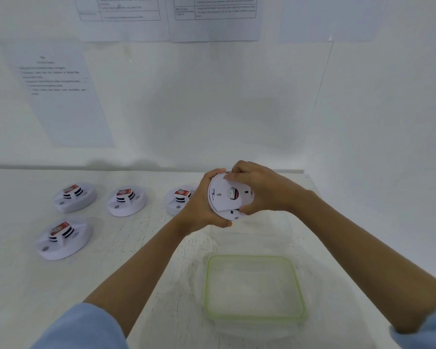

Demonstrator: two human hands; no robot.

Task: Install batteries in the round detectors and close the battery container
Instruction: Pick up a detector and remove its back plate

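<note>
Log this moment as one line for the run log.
left hand: cradles detector, back up | right hand: fingers on its back plate | four detectors on table, left | container: near, looks empty

Four detectors lie on the table (136,248), left of both hands: three in a rear row (75,196) (127,201) (179,199), one nearer (64,239). The container (253,289) sits before the held detector (228,195).

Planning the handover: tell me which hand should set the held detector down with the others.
Probably the left hand. It cradles the detector from the side nearest the four detectors on the table, while the right hand only pinches its far edge.
</note>
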